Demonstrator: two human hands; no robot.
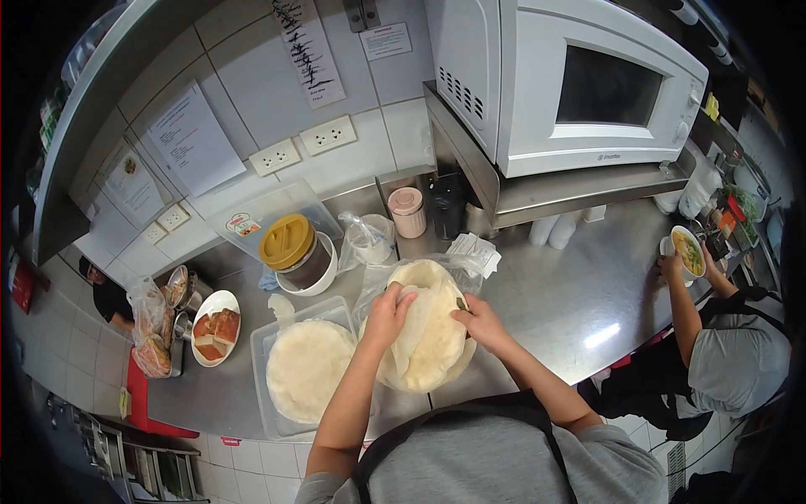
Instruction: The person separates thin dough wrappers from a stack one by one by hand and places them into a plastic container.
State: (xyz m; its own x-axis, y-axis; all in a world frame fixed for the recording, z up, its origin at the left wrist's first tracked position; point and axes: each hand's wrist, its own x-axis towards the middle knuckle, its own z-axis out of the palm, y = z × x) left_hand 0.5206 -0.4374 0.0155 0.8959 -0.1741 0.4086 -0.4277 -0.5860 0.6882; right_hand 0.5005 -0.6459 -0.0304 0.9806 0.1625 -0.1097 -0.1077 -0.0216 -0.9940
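Observation:
Round pale flat sheets [432, 332], like thin dough or wrappers, are held up over the steel counter at the centre. My left hand [388, 315] pinches their left side, and my right hand [480, 323] grips the right edge. A clear plastic bag [375, 284] lies behind and around them. Just left of my left forearm, a clear rectangular container [262, 370] holds a stack of similar round sheets [309, 370]. A loose torn piece [281, 307] hangs at that container's back edge.
Behind are a yellow-lidded jar [287, 244] in a white bowl, a pink canister [407, 212] and a black container [447, 206]. A white microwave [588, 92] stands on a raised shelf. Bread pieces fill an oval plate [203, 359]. One co-worker [735, 357] holds a bowl at right; another person stands far left.

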